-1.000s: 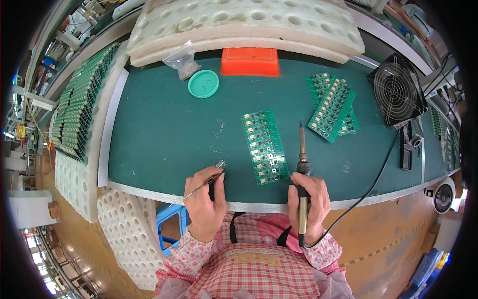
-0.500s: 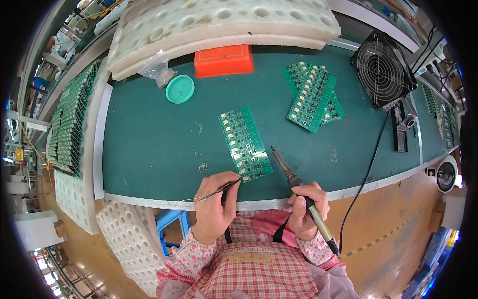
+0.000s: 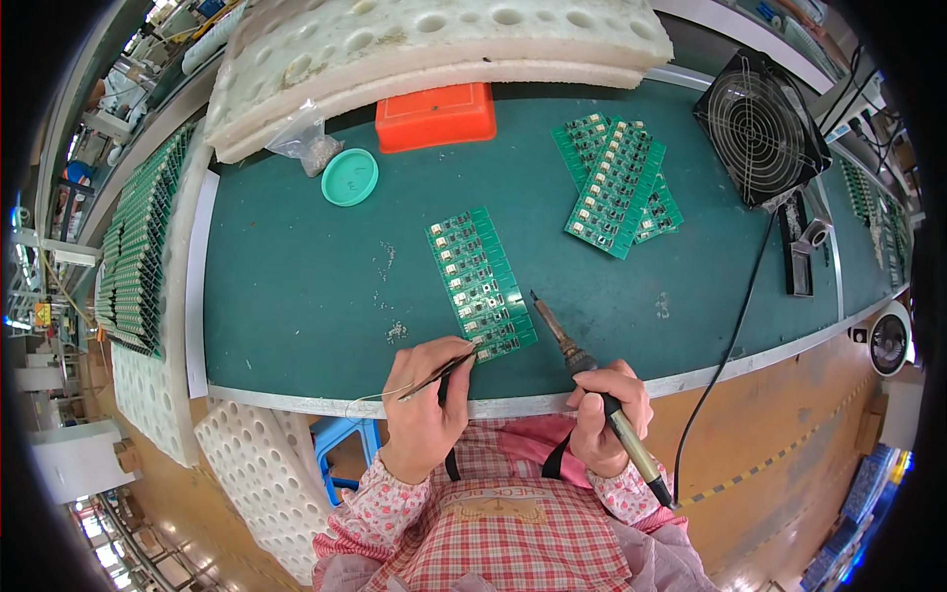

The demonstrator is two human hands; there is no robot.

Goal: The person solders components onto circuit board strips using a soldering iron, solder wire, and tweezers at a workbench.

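Note:
A green circuit board panel [image 3: 480, 283] lies on the green mat in front of me, with rows of small white and black parts. My left hand [image 3: 427, 403] is closed around dark tweezers [image 3: 439, 376], their tips at the panel's near left corner. A thin pale wire trails to the left from that hand. In my right hand [image 3: 614, 411] is a soldering iron [image 3: 632, 443], gripped by its handle. Its tip points up and left, just off the panel's right edge, not visibly touching it. Tiny loose parts [image 3: 397, 332] are scattered left of the panel.
More circuit board panels [image 3: 616, 189] lie overlapped at the far right, near a black fan [image 3: 758, 133] and a black iron stand [image 3: 799, 259]. A red bin [image 3: 435, 117], a green lid [image 3: 350, 178] and a plastic bag sit at the back. Boards stand in white foam on the left.
The view has shifted slightly, so the table's things sit a little farther left. Both hands keep their grips, and the iron's tip stays beside the panel.

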